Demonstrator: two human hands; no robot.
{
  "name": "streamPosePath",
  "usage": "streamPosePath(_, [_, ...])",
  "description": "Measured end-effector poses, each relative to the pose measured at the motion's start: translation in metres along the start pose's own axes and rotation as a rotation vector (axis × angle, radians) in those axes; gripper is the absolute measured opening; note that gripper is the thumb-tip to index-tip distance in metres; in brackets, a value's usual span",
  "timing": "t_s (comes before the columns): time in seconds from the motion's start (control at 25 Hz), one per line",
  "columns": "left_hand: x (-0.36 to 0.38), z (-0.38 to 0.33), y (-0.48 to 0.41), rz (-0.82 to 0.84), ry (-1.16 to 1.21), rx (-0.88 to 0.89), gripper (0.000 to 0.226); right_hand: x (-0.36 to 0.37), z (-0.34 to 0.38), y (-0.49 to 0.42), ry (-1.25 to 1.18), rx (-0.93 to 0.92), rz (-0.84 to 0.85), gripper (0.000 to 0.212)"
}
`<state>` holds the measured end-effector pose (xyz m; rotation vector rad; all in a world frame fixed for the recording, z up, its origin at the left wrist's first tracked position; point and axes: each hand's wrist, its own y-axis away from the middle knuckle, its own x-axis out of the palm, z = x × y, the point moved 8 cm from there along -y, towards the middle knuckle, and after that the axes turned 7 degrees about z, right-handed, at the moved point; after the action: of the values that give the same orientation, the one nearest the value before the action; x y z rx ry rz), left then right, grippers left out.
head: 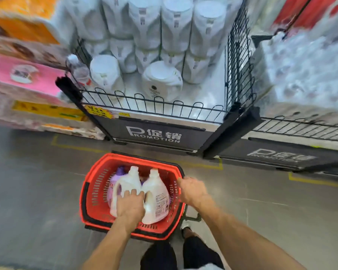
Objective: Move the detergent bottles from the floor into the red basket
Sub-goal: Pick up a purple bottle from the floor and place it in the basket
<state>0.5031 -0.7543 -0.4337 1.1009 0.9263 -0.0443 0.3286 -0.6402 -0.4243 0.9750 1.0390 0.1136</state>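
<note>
We are logging two white detergent bottles (157, 191) and a purple bottle (115, 179) in the red basket (144, 158) on the floor (37, 182), left hand (131, 206) fingers grasping one, right hand (193, 190) fingers gripping its rim.

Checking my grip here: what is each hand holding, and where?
Left hand grips the left white bottle around its body; right hand holds the red basket by its right rim.

Grey concrete floor (37, 191), yellow tape lines (316, 181) on it. Red basket (98, 211) sits at centre. Black promotion bin (154, 133) at 12 o'clock, second bin (281, 154) at 2, stacked boxes (47, 114) at 10.
</note>
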Motion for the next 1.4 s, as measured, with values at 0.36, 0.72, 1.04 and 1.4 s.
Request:
streamPosePath(0.36, [-0.099, -0.077, 0.078, -0.213, -0.223, 0.291, 0.048, -0.035, -0.076, 0.176, -0.104, 0.264, -0.121, 0.043])
streamPosePath(0.72, [-0.194, -0.345, 0.18, -0.436, -0.462, 0.723, 0.037, 0.043, -0.288, 0.369, -0.59, 0.672, -0.183, 0.052])
streamPosePath(1.04, [-0.173, -0.572, 0.293, -0.562, -0.669, 0.994, 0.037, 0.139, -0.429, 0.521, -0.795, 0.924, -0.219, 0.053])
streamPosePath(1.4, [-0.152, -0.732, 0.313, -0.59, -0.839, 1.149, 0.047, 0.192, -0.552, 0.613, -0.955, 1.12, -0.247, 0.056])
